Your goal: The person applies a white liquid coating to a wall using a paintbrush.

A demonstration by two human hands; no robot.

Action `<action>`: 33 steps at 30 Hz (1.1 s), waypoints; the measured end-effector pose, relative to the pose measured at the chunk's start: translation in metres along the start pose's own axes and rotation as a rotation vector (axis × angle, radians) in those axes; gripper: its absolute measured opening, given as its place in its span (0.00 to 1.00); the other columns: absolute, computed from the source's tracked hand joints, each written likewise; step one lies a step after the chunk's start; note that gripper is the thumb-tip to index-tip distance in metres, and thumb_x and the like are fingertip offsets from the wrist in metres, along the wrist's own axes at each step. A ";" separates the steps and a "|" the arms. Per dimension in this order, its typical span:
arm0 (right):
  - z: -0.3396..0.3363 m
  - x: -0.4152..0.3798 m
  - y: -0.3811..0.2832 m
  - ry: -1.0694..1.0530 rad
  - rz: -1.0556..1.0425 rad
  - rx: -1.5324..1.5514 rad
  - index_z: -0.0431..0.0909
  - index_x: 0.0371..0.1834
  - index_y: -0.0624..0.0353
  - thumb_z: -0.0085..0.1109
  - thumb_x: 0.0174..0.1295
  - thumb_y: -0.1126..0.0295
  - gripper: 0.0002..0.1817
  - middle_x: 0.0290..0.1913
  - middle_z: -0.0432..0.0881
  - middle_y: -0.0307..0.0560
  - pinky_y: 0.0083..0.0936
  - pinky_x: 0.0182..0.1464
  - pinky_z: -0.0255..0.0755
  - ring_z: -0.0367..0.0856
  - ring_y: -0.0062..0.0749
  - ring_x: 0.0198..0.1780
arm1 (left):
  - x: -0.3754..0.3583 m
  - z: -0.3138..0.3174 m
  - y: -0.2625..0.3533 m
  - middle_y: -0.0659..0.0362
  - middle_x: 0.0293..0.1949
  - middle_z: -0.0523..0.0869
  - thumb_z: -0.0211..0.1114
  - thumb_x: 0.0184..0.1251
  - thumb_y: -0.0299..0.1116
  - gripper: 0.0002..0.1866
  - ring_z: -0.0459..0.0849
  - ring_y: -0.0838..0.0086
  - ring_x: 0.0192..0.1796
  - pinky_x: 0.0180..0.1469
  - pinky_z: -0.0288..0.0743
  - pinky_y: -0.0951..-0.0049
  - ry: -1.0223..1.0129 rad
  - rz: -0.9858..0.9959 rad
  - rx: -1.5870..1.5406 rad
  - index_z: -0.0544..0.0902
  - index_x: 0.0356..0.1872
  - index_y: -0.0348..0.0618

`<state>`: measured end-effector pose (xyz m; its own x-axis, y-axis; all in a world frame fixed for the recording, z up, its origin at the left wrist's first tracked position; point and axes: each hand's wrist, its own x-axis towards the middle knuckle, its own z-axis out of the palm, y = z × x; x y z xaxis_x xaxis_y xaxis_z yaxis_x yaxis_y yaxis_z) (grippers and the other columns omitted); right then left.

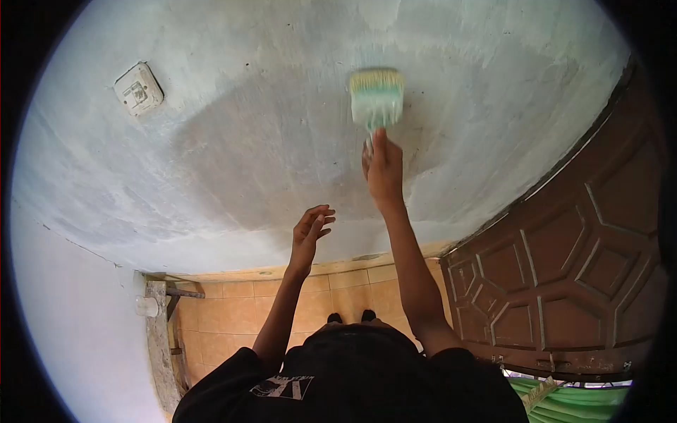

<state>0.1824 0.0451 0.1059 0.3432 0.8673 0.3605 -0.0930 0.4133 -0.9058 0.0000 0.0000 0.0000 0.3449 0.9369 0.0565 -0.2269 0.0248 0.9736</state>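
green-and-white brush [377, 102] points upward, held by right grip [384, 166], before wall [261, 141].

At the upper left, a square white switch [139, 89] sits at a slant, its plate smeared and grubby. Down the right side stands a brown door [605, 271] with raised angular panels – their edges pale and worn – and a bolt [553, 364] near its lower edge. Below it hangs a green curtain [575, 403] in folds. Orange tiles [233, 310] cover the floor. At the lower left, a rough wooden bench [162, 359] bears a small whitish container [147, 306].
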 end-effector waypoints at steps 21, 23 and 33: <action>0.002 0.022 -0.026 -0.045 -0.040 -0.099 0.63 0.21 0.56 0.41 0.76 0.54 0.24 0.18 0.58 0.31 0.21 0.23 0.53 0.57 0.16 0.20 | -0.001 0.007 -0.012 0.59 0.53 0.81 0.53 0.75 0.42 0.18 0.79 0.72 0.56 0.56 0.72 0.69 0.012 -0.003 0.000 0.75 0.58 0.45; -0.008 0.018 0.019 -0.003 -0.063 -0.154 0.62 0.19 0.58 0.40 0.76 0.54 0.26 0.16 0.60 0.35 0.24 0.22 0.55 0.59 0.19 0.19 | 0.000 0.006 -0.016 0.59 0.53 0.81 0.53 0.75 0.42 0.18 0.79 0.72 0.56 0.56 0.72 0.68 0.023 -0.029 0.004 0.75 0.58 0.45; -0.052 -0.094 0.124 0.059 0.295 -0.121 0.63 0.21 0.58 0.36 0.76 0.49 0.29 0.15 0.60 0.33 0.25 0.20 0.55 0.59 0.20 0.17 | 0.004 -0.013 -0.014 0.58 0.54 0.81 0.53 0.75 0.43 0.18 0.78 0.71 0.57 0.57 0.71 0.68 0.077 0.001 0.006 0.75 0.58 0.45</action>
<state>0.1873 0.0002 -0.0522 0.3715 0.9259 0.0679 -0.0859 0.1071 -0.9905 -0.0070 0.0082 -0.0160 0.2737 0.9610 0.0407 -0.2213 0.0217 0.9750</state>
